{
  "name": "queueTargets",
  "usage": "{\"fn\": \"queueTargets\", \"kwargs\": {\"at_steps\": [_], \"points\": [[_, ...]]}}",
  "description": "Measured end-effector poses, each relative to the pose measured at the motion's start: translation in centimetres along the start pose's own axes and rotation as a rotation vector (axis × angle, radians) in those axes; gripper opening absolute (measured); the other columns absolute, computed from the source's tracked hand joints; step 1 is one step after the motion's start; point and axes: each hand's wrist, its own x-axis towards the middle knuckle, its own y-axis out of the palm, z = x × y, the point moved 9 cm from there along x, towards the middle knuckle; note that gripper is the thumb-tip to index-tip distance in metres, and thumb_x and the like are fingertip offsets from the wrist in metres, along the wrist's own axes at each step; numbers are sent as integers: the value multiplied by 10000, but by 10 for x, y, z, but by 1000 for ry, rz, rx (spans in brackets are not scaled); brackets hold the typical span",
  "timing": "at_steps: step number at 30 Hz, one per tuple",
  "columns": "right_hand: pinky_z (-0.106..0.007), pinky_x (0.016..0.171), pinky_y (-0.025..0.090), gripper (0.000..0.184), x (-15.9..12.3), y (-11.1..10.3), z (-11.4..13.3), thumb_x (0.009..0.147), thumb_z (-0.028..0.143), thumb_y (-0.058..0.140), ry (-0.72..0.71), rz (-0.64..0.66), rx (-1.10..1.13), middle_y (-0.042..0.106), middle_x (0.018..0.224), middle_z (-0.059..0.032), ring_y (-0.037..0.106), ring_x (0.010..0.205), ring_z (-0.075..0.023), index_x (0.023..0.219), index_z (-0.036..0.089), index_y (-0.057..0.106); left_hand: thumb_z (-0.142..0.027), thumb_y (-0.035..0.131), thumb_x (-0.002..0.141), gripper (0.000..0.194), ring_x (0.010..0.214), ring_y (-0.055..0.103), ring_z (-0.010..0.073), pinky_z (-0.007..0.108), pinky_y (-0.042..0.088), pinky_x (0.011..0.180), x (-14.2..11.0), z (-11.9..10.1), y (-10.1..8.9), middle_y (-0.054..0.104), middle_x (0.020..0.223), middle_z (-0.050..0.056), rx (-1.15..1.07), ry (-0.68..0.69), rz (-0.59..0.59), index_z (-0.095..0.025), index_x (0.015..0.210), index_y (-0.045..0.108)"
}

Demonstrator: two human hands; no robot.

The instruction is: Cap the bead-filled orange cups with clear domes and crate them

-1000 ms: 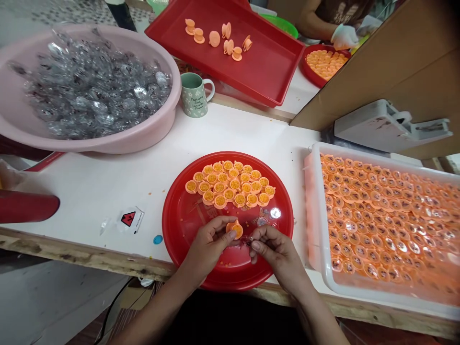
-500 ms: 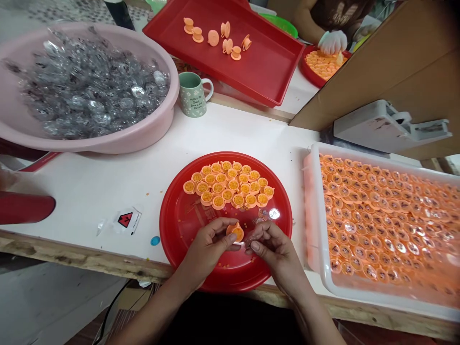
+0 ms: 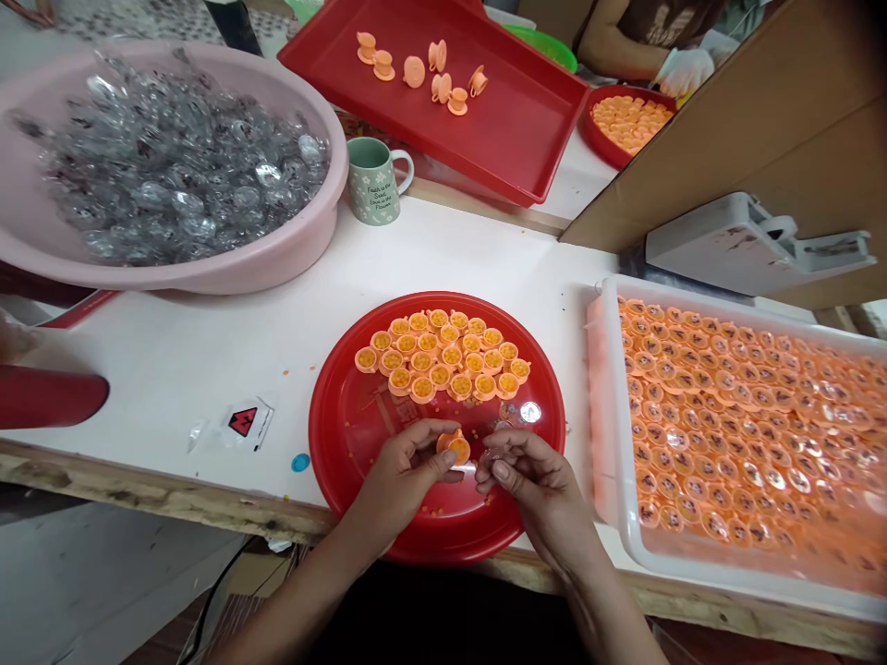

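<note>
My left hand [image 3: 404, 468] is closed on a small orange toy teacup [image 3: 455, 447] with an attached saucer, its opening facing up and showing yellow bits inside. Just right of the cup, and apart from it, my right hand [image 3: 537, 476] pinches a small clear plastic piece [image 3: 489, 456], partly hidden by the fingers. Both hands are over the front half of a round red tray [image 3: 367, 494]. Toward the back of that tray stand several orange toy teacups [image 3: 439, 374] filled with yellow bits. Clear plastic discs [image 3: 530, 413] lie on its right side.
A white bin [image 3: 627, 517] of covered cups is at right. A pink basin [image 3: 263, 268] of clear plastic pieces stands at left, beside a green mug [image 3: 372, 185]. Behind are a tilted red tray [image 3: 499, 152], a cardboard sheet [image 3: 727, 139] and a co-worker's gloved hand [image 3: 685, 70].
My right hand has shifted slightly right, and its fingers have turned a little around the clear piece. My left hand stays put. The co-worker's gloved hand has moved right, off the far tray.
</note>
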Motion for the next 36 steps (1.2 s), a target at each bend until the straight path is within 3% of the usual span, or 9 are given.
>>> {"fn": "queueTargets", "kwargs": {"at_steps": [4, 9, 13, 18, 25, 30, 34, 36], "points": [[-265, 738, 491, 79, 1, -7, 0, 843, 230, 694, -24, -56, -55, 653, 806, -5, 605, 742, -128, 908, 211, 653, -317, 670, 803, 309, 948, 672, 202, 299, 579, 822, 0, 1, 0, 674, 1063, 43, -26, -3, 3, -173, 1074, 637], [-201, 645, 462, 116, 2, -12, 2, 785, 245, 751, -41, -130, -105, 615, 779, 17, 558, 705, -103, 848, 214, 659, -338, 658, 829, 305, 975, 667, 205, 303, 572, 855, 1, 2, 1, 661, 1086, 39, -32, -3, 9, -179, 1089, 641], [-226, 595, 500, 162, 5, -6, -3, 747, 268, 779, 13, -105, -89, 629, 722, 15, 586, 611, -108, 833, 207, 656, -348, 615, 868, 260, 1057, 641, 223, 309, 569, 880, 0, -1, 6, 650, 1103, 34, -95, 15, 33, -190, 1072, 650], [-249, 612, 526, 137, 8, -7, -5, 753, 269, 761, -8, -150, -209, 661, 752, 6, 620, 626, -122, 841, 214, 672, -307, 576, 890, 210, 1031, 650, 205, 307, 567, 884, -1, 1, 15, 668, 1101, 37, -79, 33, 74, -187, 1043, 655], [-244, 677, 507, 73, 0, -9, 14, 780, 165, 711, -176, -233, -586, 672, 769, 20, 620, 710, -131, 796, 233, 689, -304, 467, 941, 290, 1098, 629, 211, 362, 523, 965, -7, -9, 22, 663, 1206, 71, 213, 204, 93, -193, 1152, 631], [-231, 631, 511, 69, -8, -8, 20, 786, 167, 704, -188, -288, -631, 680, 753, 29, 631, 675, -130, 791, 233, 685, -252, 423, 960, 326, 1203, 567, 206, 406, 424, 1074, -17, -20, 25, 628, 1290, 59, 517, 332, 62, -214, 1240, 584], [-238, 644, 515, 64, -14, -7, 27, 796, 171, 698, -255, -326, -708, 691, 746, 25, 639, 666, -131, 783, 235, 699, -231, 429, 957, 322, 1184, 582, 201, 398, 444, 1054, -18, -20, 26, 638, 1277, 63, 550, 361, 59, -210, 1241, 579], [-250, 649, 523, 44, -13, -10, 22, 793, 185, 706, -220, -331, -674, 692, 746, 17, 644, 666, -137, 791, 228, 697, -223, 444, 953, 306, 1155, 601, 195, 381, 459, 1038, -18, -21, 27, 655, 1247, 62, 543, 383, 60, -208, 1219, 594]]}}
